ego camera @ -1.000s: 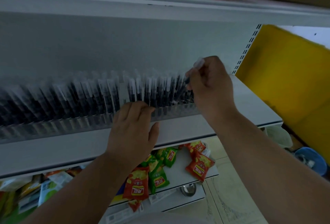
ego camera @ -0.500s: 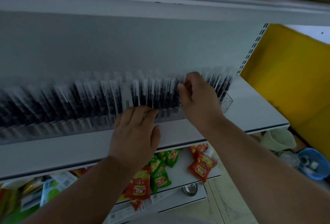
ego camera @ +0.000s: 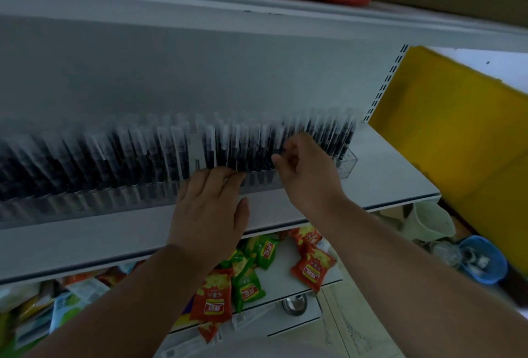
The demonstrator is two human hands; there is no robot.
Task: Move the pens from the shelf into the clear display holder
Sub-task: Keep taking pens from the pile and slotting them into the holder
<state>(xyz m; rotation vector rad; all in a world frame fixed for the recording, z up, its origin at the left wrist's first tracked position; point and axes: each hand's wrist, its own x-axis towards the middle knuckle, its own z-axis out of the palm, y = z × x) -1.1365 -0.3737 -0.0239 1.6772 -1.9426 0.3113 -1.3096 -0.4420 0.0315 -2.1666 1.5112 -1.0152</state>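
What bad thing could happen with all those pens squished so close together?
The right hand is reaching in among the tightly packed pens, so it might bump neighbours and tip them. The left hand only rests against the clear display holder, which could slide on the shelf if pushed.

packed pens [ego camera: 114,157] fill holder [ego camera: 347,162], bare shelf [ego camera: 385,175] free at right end

left grip [ego camera: 213,203] flat, right grip [ego camera: 304,170] curled

Pens [ego camera: 143,155] upright in holder [ego camera: 347,162] on shelf [ego camera: 380,175], snack packets [ego camera: 311,267] below.
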